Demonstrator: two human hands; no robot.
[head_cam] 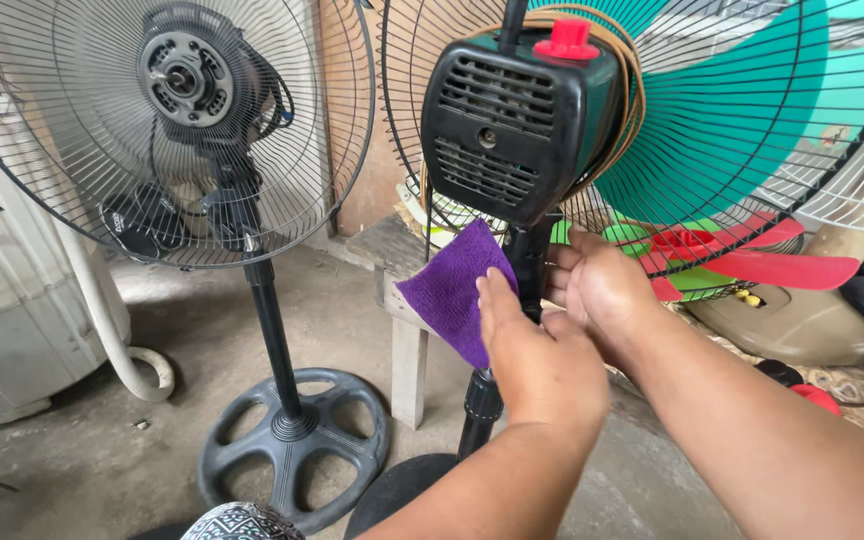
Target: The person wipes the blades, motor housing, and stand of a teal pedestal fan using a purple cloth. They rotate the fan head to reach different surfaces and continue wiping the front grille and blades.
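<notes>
While the fan pole (530, 265) is being gripped just under the motor housing (512, 125), a purple cloth (455, 287) is being pressed against its left side. The cloth is being held flat by the left hand (537, 355), fingers straight and pressed together, fingertips on the fabric. The pole's right side is being clasped by the right hand (602, 290), fingers curled and close together around it; the thumb is not being shown clearly. Lower down, the pole's black collar (482, 398) and round base (402, 490) are being partly hidden by the left forearm. Above, a red knob (566, 38) is being carried on the black housing, backed by green blades (742, 110) inside a wire grille (832, 150). Loose red and green blades (742, 262) are being kept behind the right hand. Further left, a second pedestal fan (187, 120), bladeless, is being supported on a spoked base (297, 445) on the concrete floor (72, 460), with a white hose (112, 330) beside it.
</notes>
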